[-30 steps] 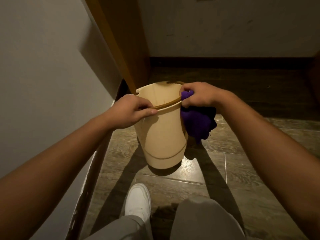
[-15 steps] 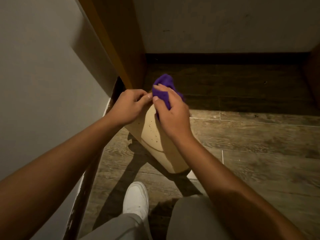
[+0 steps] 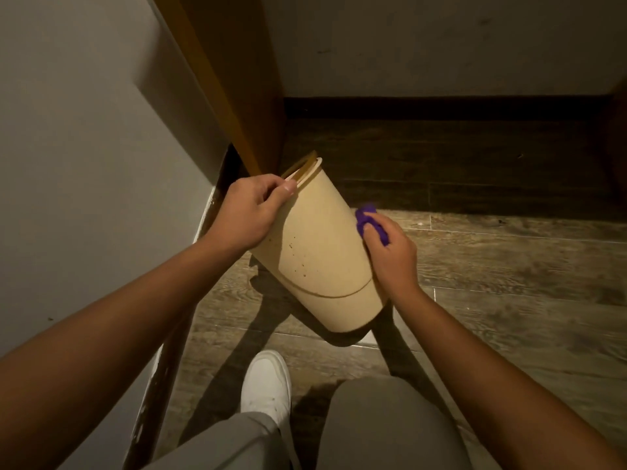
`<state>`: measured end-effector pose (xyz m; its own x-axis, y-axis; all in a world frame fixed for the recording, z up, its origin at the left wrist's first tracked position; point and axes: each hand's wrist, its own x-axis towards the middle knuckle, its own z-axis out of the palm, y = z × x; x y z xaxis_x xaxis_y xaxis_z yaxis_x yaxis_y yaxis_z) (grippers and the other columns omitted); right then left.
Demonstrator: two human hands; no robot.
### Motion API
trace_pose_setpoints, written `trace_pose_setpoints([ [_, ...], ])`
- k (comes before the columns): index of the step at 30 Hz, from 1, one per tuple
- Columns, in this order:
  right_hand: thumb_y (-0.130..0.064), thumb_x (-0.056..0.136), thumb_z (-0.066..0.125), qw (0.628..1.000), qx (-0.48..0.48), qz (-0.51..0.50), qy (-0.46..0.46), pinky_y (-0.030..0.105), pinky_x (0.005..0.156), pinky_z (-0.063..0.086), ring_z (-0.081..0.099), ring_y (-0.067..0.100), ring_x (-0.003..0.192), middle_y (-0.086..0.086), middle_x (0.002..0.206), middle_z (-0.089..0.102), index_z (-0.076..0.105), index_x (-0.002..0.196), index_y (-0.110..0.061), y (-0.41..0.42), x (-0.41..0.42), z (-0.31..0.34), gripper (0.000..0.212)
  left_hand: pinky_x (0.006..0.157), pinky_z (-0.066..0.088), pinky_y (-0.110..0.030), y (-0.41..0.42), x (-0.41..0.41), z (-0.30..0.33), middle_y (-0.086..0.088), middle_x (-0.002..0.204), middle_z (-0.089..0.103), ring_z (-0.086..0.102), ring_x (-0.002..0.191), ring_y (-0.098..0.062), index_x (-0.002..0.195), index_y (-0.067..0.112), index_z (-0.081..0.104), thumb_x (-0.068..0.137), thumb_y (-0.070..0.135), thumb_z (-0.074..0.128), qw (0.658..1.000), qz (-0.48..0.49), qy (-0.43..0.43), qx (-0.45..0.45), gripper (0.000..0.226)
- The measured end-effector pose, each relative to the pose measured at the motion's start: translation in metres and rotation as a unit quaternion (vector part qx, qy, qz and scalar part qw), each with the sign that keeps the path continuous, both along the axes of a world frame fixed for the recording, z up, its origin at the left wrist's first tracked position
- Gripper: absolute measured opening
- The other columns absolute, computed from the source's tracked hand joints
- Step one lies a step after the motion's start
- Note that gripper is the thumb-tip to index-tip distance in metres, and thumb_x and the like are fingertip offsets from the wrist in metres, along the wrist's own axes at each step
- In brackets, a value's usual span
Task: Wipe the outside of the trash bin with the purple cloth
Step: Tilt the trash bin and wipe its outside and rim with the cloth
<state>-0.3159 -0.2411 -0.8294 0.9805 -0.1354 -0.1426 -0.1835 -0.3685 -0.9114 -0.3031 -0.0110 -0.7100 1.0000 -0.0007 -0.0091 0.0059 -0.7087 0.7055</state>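
Observation:
A cream plastic trash bin (image 3: 319, 256) is tilted away from me, its mouth toward the far left and its base resting on the wood floor. Small dark specks dot its side. My left hand (image 3: 252, 212) grips the bin's rim at the top left. My right hand (image 3: 390, 249) holds the bunched purple cloth (image 3: 368, 218) pressed against the bin's right outer wall, about halfway up. Most of the cloth is hidden under my fingers.
A grey wall (image 3: 84, 164) runs close on the left, with a wooden door frame (image 3: 224, 79) just behind the bin. A dark baseboard (image 3: 441, 106) lines the far wall. My white shoe (image 3: 266, 385) and grey trouser knees are below the bin.
The bin has tipped further away from me. My right hand with the cloth has moved from the rim at the top down to the bin's right side.

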Motion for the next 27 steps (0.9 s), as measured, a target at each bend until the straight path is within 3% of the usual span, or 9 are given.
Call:
trace_pose_setpoints([
  [4,-0.031,0.102,0.059,0.994,0.046,-0.082,0.053,0.049,0.099,0.057,0.065,0.019,0.114,-0.001,0.125,0.07,0.068,0.13,-0.027,-0.012,-0.012,-0.02,0.03,0.068,0.038,-0.016,-0.007,-0.004,0.002,0.015,0.098,0.065,0.056,0.087,0.007,0.116,0.02,0.072,0.103,0.041,0.051,0.998,-0.038,-0.031,0.031,0.033],
  [11,-0.034,0.096,0.059,0.993,0.093,-0.041,-0.066,0.046,0.111,0.048,0.057,0.008,0.129,-0.014,0.135,0.065,0.064,0.124,-0.042,0.022,-0.026,0.024,0.029,0.069,0.038,-0.013,-0.006,-0.002,0.003,0.011,0.102,0.066,0.057,0.086,0.009,0.117,0.018,0.072,0.103,0.041,0.052,0.999,-0.015,-0.034,0.035,0.033],
  [16,-0.02,0.102,0.06,0.978,0.065,0.065,-0.185,0.031,0.12,0.032,0.042,0.014,0.146,-0.002,0.149,0.058,0.066,0.134,-0.021,0.057,-0.017,0.061,0.033,0.067,0.044,-0.023,-0.017,0.013,0.015,-0.001,0.095,0.071,0.062,0.084,-0.007,0.104,0.016,0.074,0.101,0.041,0.057,1.0,0.026,0.015,-0.006,0.031],
  [18,-0.018,0.102,0.062,0.979,0.067,0.055,-0.182,0.027,0.118,0.035,0.044,0.014,0.143,0.001,0.15,0.056,0.062,0.138,-0.017,0.063,-0.009,0.07,0.036,0.067,0.046,-0.025,-0.019,0.016,0.021,-0.005,0.095,0.072,0.064,0.084,-0.013,0.099,0.015,0.074,0.1,0.041,0.058,0.999,0.018,0.041,-0.022,0.03],
  [20,-0.022,0.1,0.066,0.982,0.087,0.025,-0.167,0.025,0.112,0.042,0.047,0.013,0.139,0.001,0.151,0.052,0.057,0.142,-0.017,0.061,-0.001,0.074,0.044,0.07,0.046,-0.029,-0.016,0.016,0.023,0.006,0.094,0.072,0.064,0.086,-0.008,0.095,0.028,0.073,0.098,0.036,0.062,0.994,0.017,0.077,-0.068,0.014],
  [21,-0.025,0.098,0.069,0.983,0.091,0.013,-0.161,0.023,0.109,0.043,0.047,0.013,0.138,0.001,0.153,0.05,0.053,0.145,-0.019,0.059,0.004,0.075,0.05,0.073,0.045,-0.031,-0.013,0.015,0.024,0.015,0.091,0.072,0.065,0.086,-0.002,0.096,0.034,0.071,0.097,0.03,0.064,0.99,0.014,0.102,-0.1,0.008],
  [23,-0.033,0.093,0.074,0.986,0.085,-0.005,-0.145,0.023,0.106,0.045,0.047,0.015,0.138,0.0,0.158,0.043,0.049,0.147,-0.021,0.052,0.013,0.076,0.06,0.076,0.043,-0.029,-0.003,0.012,0.022,0.036,0.088,0.069,0.062,0.086,0.013,0.123,0.037,0.064,0.094,0.019,0.066,0.98,-0.022,0.157,-0.123,0.034],
  [25,-0.037,0.09,0.077,0.988,0.083,-0.01,-0.126,0.032,0.108,0.049,0.048,0.016,0.138,0.0,0.16,0.04,0.05,0.147,-0.022,0.046,0.02,0.076,0.065,0.079,0.042,-0.023,0.006,0.006,0.018,0.036,0.107,0.062,0.058,0.101,0.009,0.146,0.036,0.048,0.096,0.019,0.064,0.972,-0.066,0.198,-0.112,0.056],
  [27,-0.039,0.09,0.078,0.99,0.08,-0.002,-0.118,0.033,0.104,0.052,0.054,0.015,0.132,0.0,0.154,0.049,0.054,0.144,-0.021,0.04,0.025,0.076,0.062,0.078,0.042,-0.018,0.012,0.0,0.013,0.032,0.119,0.051,0.052,0.108,0.003,0.152,0.043,0.036,0.099,0.032,0.06,0.964,-0.08,0.227,-0.116,0.059],
])
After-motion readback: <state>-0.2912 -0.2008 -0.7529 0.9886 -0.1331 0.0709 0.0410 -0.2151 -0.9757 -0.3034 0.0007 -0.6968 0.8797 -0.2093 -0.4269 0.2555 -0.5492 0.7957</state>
